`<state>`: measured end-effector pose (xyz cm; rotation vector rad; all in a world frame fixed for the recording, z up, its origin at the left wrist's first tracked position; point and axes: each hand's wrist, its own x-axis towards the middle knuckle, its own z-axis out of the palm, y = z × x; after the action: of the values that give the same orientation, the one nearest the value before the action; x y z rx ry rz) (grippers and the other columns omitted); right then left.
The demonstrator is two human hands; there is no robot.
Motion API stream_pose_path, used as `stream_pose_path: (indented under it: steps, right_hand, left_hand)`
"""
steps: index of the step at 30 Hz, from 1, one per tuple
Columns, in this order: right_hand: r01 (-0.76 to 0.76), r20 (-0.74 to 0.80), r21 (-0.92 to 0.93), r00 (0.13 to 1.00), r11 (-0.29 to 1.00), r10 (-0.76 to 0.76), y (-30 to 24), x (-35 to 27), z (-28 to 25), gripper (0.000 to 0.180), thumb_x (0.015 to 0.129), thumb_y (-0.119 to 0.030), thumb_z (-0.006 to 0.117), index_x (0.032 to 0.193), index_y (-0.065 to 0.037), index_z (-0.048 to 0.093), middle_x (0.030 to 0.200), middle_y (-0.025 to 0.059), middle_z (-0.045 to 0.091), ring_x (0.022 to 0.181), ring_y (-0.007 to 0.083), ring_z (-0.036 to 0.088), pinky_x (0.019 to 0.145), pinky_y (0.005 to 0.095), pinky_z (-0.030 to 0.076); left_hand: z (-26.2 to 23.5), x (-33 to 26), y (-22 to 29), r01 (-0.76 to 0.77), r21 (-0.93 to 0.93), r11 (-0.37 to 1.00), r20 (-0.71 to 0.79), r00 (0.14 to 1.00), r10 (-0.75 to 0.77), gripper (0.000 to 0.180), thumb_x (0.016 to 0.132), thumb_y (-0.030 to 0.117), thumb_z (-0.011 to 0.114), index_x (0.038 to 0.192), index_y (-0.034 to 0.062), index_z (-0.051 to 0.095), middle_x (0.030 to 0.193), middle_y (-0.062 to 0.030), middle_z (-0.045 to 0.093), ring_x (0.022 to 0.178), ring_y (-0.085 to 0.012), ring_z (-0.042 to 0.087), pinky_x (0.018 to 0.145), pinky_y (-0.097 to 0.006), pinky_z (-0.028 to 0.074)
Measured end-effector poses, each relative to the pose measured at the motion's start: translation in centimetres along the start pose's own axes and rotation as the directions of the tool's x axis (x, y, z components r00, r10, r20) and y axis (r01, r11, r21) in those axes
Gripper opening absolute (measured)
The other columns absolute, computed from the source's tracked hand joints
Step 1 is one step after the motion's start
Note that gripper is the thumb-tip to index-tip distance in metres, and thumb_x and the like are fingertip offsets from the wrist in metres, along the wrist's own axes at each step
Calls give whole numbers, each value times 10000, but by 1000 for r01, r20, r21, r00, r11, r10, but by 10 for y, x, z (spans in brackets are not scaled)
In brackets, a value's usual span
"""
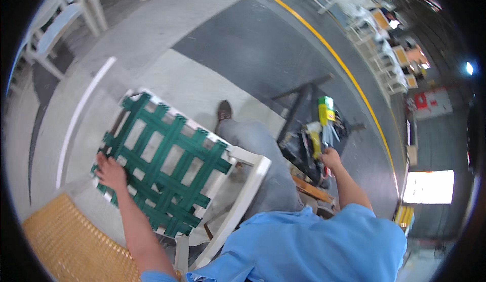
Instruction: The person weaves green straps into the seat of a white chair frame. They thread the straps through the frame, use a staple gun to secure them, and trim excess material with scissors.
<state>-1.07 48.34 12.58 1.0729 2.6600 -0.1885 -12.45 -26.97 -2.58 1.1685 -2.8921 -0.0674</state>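
Green webbing, woven in an open lattice, fills the seat of the white chair frame (249, 176) that leans tilted against my knees. My left hand (110, 172) lies flat, fingers spread, on the green webbing (167, 165) at its left edge, pressing it and gripping nothing. My right hand (331, 158) is well apart from it, out to the right, wrapped around the handle of a yellow power tool (318, 139) that rests on a dark low surface (298, 155) cluttered with tools; how tightly it grips I cannot tell.

The frame's near rail runs white and bare down toward my blue shirt, and the far corner points out over the floor. Beyond it the grey concrete floor (228, 39) lies open, crossed by a white painted line (81, 112) on the left and a long yellow line (349, 74) curving away on the right. My shoe (224, 111) sits just past the frame's upper edge. At lower left, touching the frame's corner, lies a tan woven cane panel (66, 241). White chair frames (66, 18) stand at upper left, and more with tan seats line the far side of the yellow line. On the right wall hangs a red and white rectangular sign (430, 102), with a bright white rectangle (428, 187) lower down and a small yellow package (405, 215) beneath it.
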Motion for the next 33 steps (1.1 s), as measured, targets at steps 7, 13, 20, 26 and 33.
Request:
stream_pose_path:
  steps: [7,13,20,26,33]
  right_hand:
    - [123,-46,348,992,929,-114,-9,33,24,397,769,-128,736,1138,17,706,982,144,752,872,252,712,770,384,557]
    - [94,60,458,989,884,-136,-66,19,33,572,669,17,658,1240,28,615,1090,115,693,932,263,673,879,381,532]
    - [472,-140,679,835,563,-532,-167,14,-98,429,850,-211,772,1227,-71,622,875,-11,626,676,113,578,569,293,484]
    - [445,262,762,453,470,-852,-418,-122,-134,452,910,-425,773,1164,-71,655,766,6,626,540,88,552,488,248,457]
    - [313,580,767,36,560,-814,-600,-263,47,391,951,-325,768,1162,-20,646,925,61,668,612,163,616,523,315,501]
  left_hand:
    - [-26,18,-2,10,-164,986,159,987,17,604,1041,401,484,1615,243,379,1685,17,355,1527,-442,299,1225,-632,237]
    - [-39,7,-29,110,-217,970,129,988,-83,603,1056,401,440,1638,284,333,1719,60,260,1581,-421,168,1275,-636,91]
    - [-27,7,-9,117,-338,934,122,989,-80,604,1043,372,503,1621,269,362,1706,58,280,1578,-413,179,1271,-650,99]
    - [-38,11,-24,146,-364,920,184,979,-83,590,1037,364,521,1603,261,391,1697,63,290,1577,-397,180,1275,-644,97]
    - [-38,12,-44,161,-412,897,243,968,-62,609,1004,312,593,1586,279,418,1702,68,280,1582,-401,165,1256,-685,119]
